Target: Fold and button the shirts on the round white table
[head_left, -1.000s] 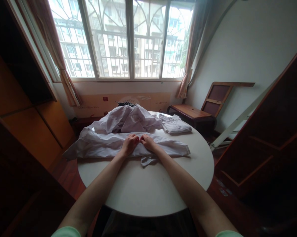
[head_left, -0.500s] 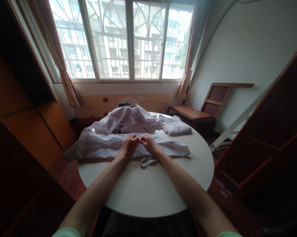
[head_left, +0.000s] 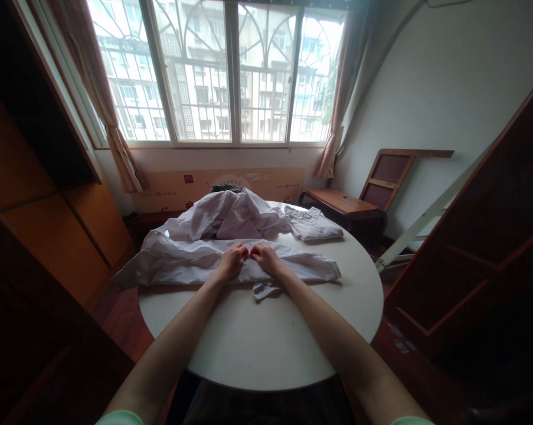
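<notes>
A long white shirt (head_left: 182,262) lies stretched sideways across the round white table (head_left: 266,342), its left end hanging past the edge. My left hand (head_left: 233,260) and my right hand (head_left: 264,257) meet at the middle of it, fingers bent and fingertips nearly touching. Both pinch the cloth there; the exact spot between the fingertips is too small to make out. Below my right wrist, a loose strip of greyish-white cloth (head_left: 266,291) sticks out toward me.
Behind the shirt rises a crumpled heap of white clothing (head_left: 231,212), with something dark and striped (head_left: 226,189) behind it. A folded white collared shirt (head_left: 314,223) rests at the table's back right. A wooden bench (head_left: 341,202) stands beyond, under the window.
Both hands stay at nearly the same spot on the cloth, the fingertips shifting slightly against each other. The clothing lies as before.
</notes>
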`<act>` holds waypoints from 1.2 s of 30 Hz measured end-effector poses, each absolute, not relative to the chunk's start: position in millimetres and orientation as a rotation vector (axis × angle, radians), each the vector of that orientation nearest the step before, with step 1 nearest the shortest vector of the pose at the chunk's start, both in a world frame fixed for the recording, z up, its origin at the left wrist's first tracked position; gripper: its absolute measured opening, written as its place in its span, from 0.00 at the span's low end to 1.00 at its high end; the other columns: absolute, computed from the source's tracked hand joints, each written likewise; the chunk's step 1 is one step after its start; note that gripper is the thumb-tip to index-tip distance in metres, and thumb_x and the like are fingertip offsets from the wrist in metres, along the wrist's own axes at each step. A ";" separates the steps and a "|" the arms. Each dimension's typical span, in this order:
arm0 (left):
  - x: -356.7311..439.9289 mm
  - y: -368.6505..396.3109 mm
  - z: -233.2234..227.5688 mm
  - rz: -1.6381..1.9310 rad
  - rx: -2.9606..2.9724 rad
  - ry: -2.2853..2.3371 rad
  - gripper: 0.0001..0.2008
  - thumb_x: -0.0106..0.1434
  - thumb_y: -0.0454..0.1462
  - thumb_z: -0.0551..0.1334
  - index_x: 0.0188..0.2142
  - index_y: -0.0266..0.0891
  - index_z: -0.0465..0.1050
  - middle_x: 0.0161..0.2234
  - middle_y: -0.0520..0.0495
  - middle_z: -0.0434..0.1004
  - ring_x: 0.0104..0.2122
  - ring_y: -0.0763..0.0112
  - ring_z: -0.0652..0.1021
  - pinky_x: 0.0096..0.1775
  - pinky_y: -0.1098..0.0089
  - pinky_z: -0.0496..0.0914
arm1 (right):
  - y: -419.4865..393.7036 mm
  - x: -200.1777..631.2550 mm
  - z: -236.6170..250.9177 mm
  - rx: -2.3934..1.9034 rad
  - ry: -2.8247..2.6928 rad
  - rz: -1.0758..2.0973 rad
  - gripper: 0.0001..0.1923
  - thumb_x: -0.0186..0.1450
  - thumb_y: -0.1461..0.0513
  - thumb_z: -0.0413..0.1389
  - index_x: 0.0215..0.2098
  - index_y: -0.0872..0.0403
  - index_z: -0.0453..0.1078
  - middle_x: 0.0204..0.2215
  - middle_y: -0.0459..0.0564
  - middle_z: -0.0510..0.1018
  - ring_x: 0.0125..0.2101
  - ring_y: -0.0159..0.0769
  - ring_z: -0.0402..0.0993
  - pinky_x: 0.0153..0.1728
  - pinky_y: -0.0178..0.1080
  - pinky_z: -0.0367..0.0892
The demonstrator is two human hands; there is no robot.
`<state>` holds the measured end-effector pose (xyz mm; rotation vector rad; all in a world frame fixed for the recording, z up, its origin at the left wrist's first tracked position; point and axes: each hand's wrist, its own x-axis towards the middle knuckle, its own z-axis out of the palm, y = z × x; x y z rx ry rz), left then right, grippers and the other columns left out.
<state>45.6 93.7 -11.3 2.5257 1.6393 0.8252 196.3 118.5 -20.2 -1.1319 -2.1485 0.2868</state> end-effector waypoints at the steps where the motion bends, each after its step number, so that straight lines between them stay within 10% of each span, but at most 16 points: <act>1: 45.0 94.8 -12.2 0.838 2.512 1.624 0.07 0.60 0.34 0.55 0.30 0.37 0.72 0.32 0.46 0.71 0.35 0.69 0.70 0.39 0.70 0.64 | 118.6 196.3 -20.3 -1.133 -2.153 0.286 0.04 0.58 0.67 0.54 0.26 0.56 0.70 0.28 0.47 0.72 0.31 0.31 0.66 0.36 0.34 0.61; 36: 45.7 89.9 -11.7 1.031 2.437 1.671 0.03 0.58 0.32 0.57 0.31 0.38 0.70 0.32 0.47 0.69 0.36 0.69 0.70 0.39 0.69 0.65 | 119.9 195.2 -22.4 -1.171 -2.136 0.258 0.06 0.55 0.70 0.50 0.28 0.56 0.67 0.27 0.47 0.72 0.29 0.31 0.65 0.34 0.34 0.60</act>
